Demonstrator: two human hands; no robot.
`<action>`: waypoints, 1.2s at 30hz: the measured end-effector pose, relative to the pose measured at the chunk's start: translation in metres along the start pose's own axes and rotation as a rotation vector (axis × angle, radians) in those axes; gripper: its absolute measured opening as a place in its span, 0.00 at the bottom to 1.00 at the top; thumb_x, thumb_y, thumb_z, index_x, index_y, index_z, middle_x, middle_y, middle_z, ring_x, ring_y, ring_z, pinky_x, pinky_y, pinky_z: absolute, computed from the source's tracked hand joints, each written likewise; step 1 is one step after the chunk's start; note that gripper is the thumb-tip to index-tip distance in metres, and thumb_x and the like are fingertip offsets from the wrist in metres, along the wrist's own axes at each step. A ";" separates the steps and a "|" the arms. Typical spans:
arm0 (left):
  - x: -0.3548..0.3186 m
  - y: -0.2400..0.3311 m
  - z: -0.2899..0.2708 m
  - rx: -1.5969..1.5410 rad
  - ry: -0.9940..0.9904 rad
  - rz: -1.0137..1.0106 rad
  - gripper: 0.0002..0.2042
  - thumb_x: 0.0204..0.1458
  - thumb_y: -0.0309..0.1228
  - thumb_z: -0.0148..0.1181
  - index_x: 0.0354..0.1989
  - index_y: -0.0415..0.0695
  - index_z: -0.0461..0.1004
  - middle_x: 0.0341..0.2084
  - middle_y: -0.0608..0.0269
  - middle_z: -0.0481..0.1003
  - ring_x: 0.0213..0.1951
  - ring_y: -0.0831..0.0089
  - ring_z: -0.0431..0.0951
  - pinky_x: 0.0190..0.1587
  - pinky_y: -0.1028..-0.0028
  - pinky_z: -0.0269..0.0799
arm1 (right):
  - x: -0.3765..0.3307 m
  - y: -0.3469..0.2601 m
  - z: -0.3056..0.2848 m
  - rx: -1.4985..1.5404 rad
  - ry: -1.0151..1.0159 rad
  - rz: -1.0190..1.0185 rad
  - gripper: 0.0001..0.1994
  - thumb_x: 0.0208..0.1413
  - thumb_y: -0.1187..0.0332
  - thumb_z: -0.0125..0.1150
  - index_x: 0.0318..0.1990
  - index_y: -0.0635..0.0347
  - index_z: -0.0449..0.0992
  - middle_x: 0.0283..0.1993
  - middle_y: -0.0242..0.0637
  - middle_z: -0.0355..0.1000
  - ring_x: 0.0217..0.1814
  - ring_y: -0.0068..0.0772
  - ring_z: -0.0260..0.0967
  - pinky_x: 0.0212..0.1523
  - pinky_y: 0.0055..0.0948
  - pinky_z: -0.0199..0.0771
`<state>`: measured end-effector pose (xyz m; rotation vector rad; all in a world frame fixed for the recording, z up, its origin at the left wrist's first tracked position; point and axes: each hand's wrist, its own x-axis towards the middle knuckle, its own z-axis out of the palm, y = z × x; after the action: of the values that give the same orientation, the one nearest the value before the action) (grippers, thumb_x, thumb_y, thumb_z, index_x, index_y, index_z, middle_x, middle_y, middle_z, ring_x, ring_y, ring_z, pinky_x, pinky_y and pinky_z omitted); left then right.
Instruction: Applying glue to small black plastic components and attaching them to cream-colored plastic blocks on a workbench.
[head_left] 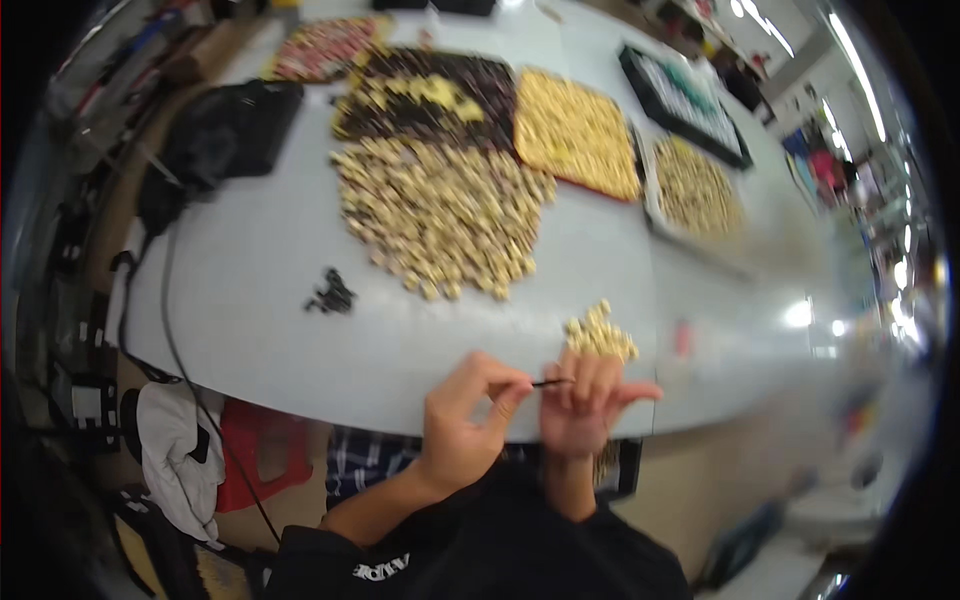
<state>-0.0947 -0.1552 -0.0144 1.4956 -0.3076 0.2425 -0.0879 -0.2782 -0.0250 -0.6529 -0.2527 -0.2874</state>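
Note:
My left hand (468, 422) is closed, with thumb and forefinger pinching a thin dark strip (546, 383). The strip points right, and its far tip reaches the fingers of my right hand (585, 400); whether it touches them I cannot tell. That right hand lies palm up, fingers somewhat bent and thumb stretched out to the right. Just beyond its fingertips is a small heap of pale yellow bead-like pieces (598, 328). A much larger spread of similar small pieces (440, 215) covers the middle of the table. Left of it lies a small pile of black bits (331, 292).
Behind the spread sit a dark tray with yellow pieces (430, 95) and a yellow-filled tray (575, 130). Farther right are a tray of tan pieces (695, 188) and a black box (685, 105). A black bag-like object (235, 125) and a cable (172, 320) are at left, above a red stool (262, 455).

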 end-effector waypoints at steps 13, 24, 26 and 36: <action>-0.009 0.028 0.020 0.009 -0.135 0.161 0.04 0.46 0.23 0.58 0.25 0.40 0.69 0.19 0.63 0.67 0.20 0.70 0.68 0.23 0.75 0.64 | 0.000 0.013 0.015 0.158 -0.253 0.384 0.48 0.16 0.25 0.57 0.46 0.48 0.59 0.69 0.50 0.29 0.69 0.51 0.32 0.63 0.53 0.34; -0.004 0.026 0.025 0.085 -0.158 0.187 0.04 0.51 0.24 0.52 0.26 0.40 0.64 0.19 0.61 0.65 0.19 0.72 0.62 0.22 0.76 0.57 | -0.002 0.017 0.014 0.111 -0.354 0.292 0.59 0.02 0.18 0.44 0.46 0.55 0.58 0.66 0.61 0.30 0.69 0.58 0.31 0.62 0.56 0.37; -0.006 0.023 0.025 0.099 -0.164 0.206 0.04 0.50 0.24 0.52 0.26 0.40 0.64 0.18 0.61 0.65 0.18 0.71 0.62 0.22 0.76 0.57 | -0.003 0.019 0.013 0.124 -0.358 0.277 0.59 0.02 0.18 0.43 0.45 0.56 0.58 0.66 0.62 0.30 0.68 0.59 0.31 0.62 0.57 0.37; -0.008 0.021 0.020 0.182 -0.268 0.281 0.06 0.35 0.17 0.53 0.23 0.41 0.66 0.12 0.65 0.63 0.15 0.70 0.59 0.17 0.74 0.55 | -0.010 0.010 0.030 0.066 -0.116 0.343 0.35 0.30 0.33 0.61 0.36 0.52 0.63 0.66 0.65 0.32 0.66 0.63 0.39 0.58 0.63 0.47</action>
<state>-0.1102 -0.1736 0.0033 1.6658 -0.7298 0.3002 -0.0982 -0.2501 -0.0111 -0.6369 -0.2552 0.0877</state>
